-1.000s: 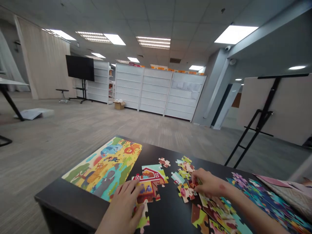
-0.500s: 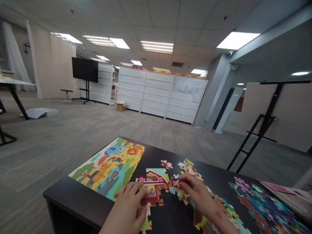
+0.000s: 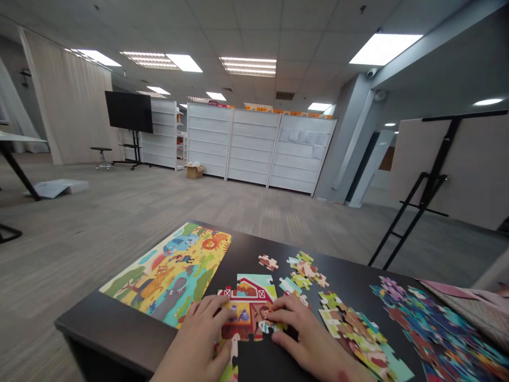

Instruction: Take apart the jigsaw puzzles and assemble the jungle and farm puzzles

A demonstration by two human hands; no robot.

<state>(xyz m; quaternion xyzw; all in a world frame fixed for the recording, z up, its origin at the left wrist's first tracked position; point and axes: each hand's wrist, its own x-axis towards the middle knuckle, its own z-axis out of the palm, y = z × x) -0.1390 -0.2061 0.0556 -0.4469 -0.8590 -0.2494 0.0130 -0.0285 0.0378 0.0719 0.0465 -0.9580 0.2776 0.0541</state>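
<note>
A partly joined farm jigsaw puzzle (image 3: 243, 306) with a red barn lies on the black table. My left hand (image 3: 204, 331) rests on its left edge, fingers lying flat and apart, covering some joined pieces. At the puzzle's right side, my right hand (image 3: 300, 329) has its fingertips and thumb on a puzzle piece (image 3: 264, 324) showing a small figure and blue-white stripes. That piece lies against the barn section; whether it is locked in, I cannot tell. Loose puzzle pieces (image 3: 306, 269) lie just beyond my right hand, and one brown-and-pink piece (image 3: 268, 262) lies apart.
A finished animal picture (image 3: 170, 273) lies at the table's left. More loose farm pieces (image 3: 358, 334) spread right of my right hand, and a heap of dark blue and purple pieces (image 3: 441, 329) lies farther right beside a pinkish bag (image 3: 469, 307). An easel board (image 3: 449, 164) stands behind.
My right hand has moved left with the puzzle piece, from above the loose pieces to the joined puzzle's right edge. My left hand stays on the puzzle. The head view has shifted slightly.
</note>
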